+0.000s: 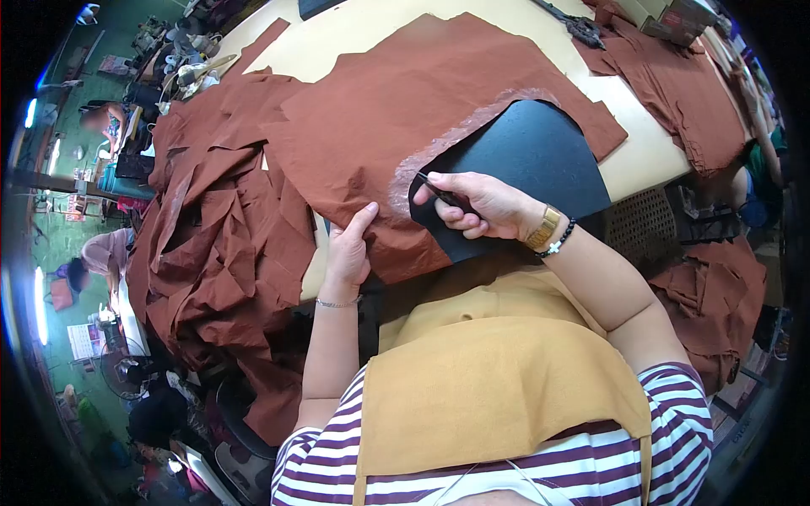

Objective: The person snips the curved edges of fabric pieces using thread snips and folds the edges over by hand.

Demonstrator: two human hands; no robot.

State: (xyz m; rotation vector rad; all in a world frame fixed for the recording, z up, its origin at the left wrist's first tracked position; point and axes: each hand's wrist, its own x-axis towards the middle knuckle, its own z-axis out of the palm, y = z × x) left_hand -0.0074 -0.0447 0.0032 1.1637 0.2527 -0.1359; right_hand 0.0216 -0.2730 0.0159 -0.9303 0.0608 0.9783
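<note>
A piece of rust-brown fabric (405, 93) lies spread over the table, with a shiny, crinkled strip (403, 173) along its curved cut-out. Beneath that opening shows a smooth black sheet (531, 156). My left hand (350, 249) pinches the fabric's near edge, thumb on top and fingers underneath, partly hidden. Closed around a small, dark, slim tool (445, 196), my right hand (485, 205) is over the black sheet, close to the curved fabric edge. The tool's tip points up and left; its exact kind is mostly hidden by the fingers.
A large crumpled heap of rust-brown fabric (224, 219) hangs off the table's left side. More stacked fabric (675, 93) lies at the right, below a cardboard box (675, 18). Dark scissors-like tool (578, 25) rests at the back. Other people sit at the left.
</note>
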